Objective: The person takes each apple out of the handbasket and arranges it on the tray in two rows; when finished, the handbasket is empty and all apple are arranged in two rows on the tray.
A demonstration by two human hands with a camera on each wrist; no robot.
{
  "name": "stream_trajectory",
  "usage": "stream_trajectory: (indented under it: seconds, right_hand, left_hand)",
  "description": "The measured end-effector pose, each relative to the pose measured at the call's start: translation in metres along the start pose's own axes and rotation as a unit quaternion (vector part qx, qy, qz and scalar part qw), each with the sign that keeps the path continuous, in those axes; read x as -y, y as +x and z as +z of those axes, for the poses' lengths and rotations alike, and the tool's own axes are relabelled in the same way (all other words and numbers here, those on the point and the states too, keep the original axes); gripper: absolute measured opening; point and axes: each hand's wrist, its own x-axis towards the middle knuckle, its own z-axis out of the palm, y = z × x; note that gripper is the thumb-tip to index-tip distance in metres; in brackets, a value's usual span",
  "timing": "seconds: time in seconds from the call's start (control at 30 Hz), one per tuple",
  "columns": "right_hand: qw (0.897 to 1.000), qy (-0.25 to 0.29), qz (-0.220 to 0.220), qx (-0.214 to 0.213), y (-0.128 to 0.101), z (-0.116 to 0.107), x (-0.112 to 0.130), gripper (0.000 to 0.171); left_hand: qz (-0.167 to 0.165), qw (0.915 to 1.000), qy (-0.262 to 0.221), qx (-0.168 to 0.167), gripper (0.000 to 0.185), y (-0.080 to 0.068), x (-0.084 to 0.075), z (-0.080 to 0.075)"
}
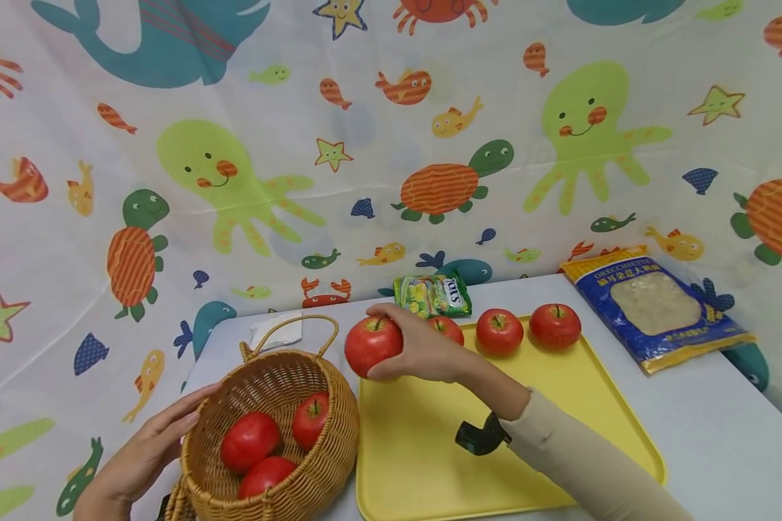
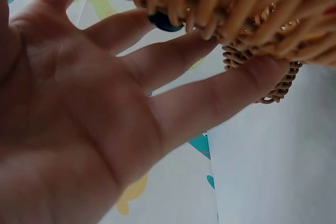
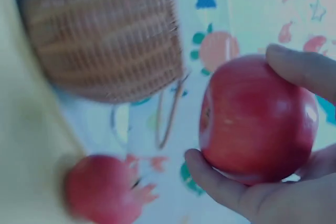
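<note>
Right hand [image 1: 423, 352] curled around a red apple [image 1: 373, 345], lifted between yellow tray [image 1: 430, 463] and wicker basket [image 1: 280, 434]. Left hand [image 1: 145, 452] flat, fingers straight, pressed against basket wall, probably to steady it. Three apples inside already.

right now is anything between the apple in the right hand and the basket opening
Nothing visible blocks it. The right hand holds the apple just above and right of the basket rim. The handle arches over the far side, left of the apple. Three apples already lie inside, with room on top.
</note>
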Motion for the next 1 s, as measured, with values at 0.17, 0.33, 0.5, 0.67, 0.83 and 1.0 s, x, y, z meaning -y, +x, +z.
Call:
stream_trajectory:
  seconds: [0.17, 0.33, 0.5, 0.67, 0.83, 1.0]
  right_hand:
    - [0.997, 0.003, 0.041, -0.071, -0.016, -0.003, -0.030, 0.086]
    - [0.994, 0.005, 0.040, -0.104, -0.027, 0.003, -0.050, 0.085]
    - [0.995, 0.010, 0.035, -0.091, -0.034, 0.018, -0.065, 0.085]
    - [0.998, 0.005, 0.025, -0.061, -0.034, 0.038, -0.079, 0.086]
    - [0.999, -0.004, 0.025, -0.031, -0.030, 0.057, -0.085, 0.086]
    - [1.000, -0.017, 0.015, -0.018, -0.028, 0.068, -0.091, 0.086]
  left_hand:
    - [0.003, 1.0000, 0.004, -0.002, 0.049, 0.000, 0.001, 0.000]
    - [-0.001, 0.9999, 0.006, -0.008, 0.048, 0.000, 0.003, -0.001]
    - [-0.009, 0.9997, 0.012, -0.017, 0.048, 0.000, 0.004, -0.001]
    - [-0.015, 0.9995, 0.017, -0.020, 0.049, 0.000, 0.002, -0.001]
    - [-0.001, 0.9999, 0.011, -0.011, 0.048, -0.001, 0.003, -0.002]
    - [0.005, 1.0000, 0.004, -0.007, 0.048, -0.001, 0.003, -0.001]
